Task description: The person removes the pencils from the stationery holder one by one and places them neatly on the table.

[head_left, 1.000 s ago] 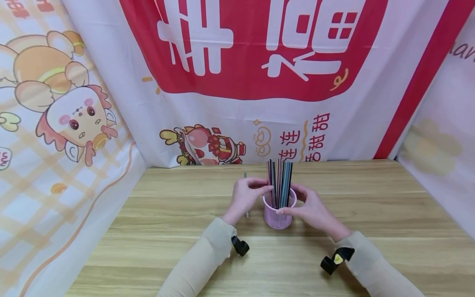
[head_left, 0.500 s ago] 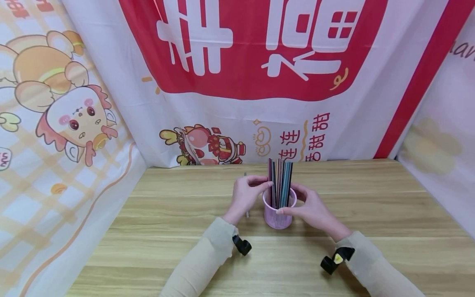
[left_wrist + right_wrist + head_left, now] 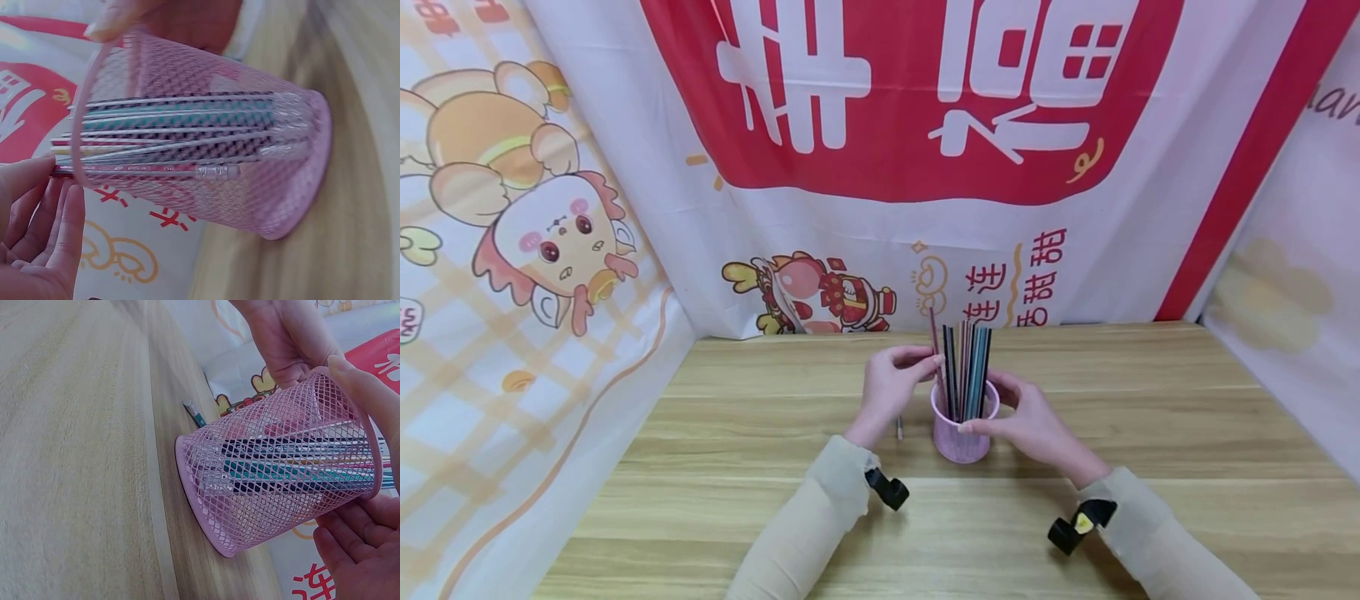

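Observation:
A pink mesh pen cup (image 3: 961, 447) stands upright on the table with several pencils (image 3: 977, 367) in it, dark, teal and pinkish. My right hand (image 3: 1032, 425) holds the cup by its rim, thumb at the near side and fingers behind. At the cup's left, my left hand (image 3: 889, 387) pinches a reddish pencil (image 3: 934, 329), which stands higher than the others and leans left. In the left wrist view that pencil's eraser end (image 3: 219, 172) is still inside the mesh, above the cup's bottom. The left fingertips (image 3: 74, 203) are just outside the rim.
Left of the cup another pencil (image 3: 900, 429) lies on the wooden table (image 3: 760, 433), partly hidden by my left hand; the right wrist view shows its teal end (image 3: 195, 414). A printed cloth (image 3: 880, 183) hangs behind the table, with more cloth at both sides.
My left hand has shifted slightly left, and the reddish pencil has risen out of the bunch and tilted left. The right hand and the cup have stayed in place.

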Action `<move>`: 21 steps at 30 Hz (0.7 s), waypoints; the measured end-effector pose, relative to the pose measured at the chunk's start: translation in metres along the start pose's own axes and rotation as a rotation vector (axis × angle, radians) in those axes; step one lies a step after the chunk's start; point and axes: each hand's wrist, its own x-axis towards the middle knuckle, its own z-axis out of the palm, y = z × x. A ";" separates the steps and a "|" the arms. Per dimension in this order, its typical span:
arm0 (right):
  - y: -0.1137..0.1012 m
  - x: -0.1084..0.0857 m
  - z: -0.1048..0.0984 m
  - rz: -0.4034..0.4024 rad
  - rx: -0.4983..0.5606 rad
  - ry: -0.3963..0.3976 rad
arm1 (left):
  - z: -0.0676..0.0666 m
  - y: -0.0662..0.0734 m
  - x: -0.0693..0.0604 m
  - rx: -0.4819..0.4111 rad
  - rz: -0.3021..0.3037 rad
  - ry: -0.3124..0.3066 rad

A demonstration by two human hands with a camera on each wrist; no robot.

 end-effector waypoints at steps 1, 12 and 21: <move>-0.001 0.000 0.000 0.003 -0.001 0.000 | -0.001 0.001 0.001 -0.021 -0.005 0.003; 0.003 -0.001 0.000 0.032 -0.036 0.009 | -0.009 0.010 0.003 -0.145 -0.032 0.032; 0.001 0.000 0.000 0.029 -0.046 0.003 | -0.017 0.023 0.006 -0.234 0.016 0.055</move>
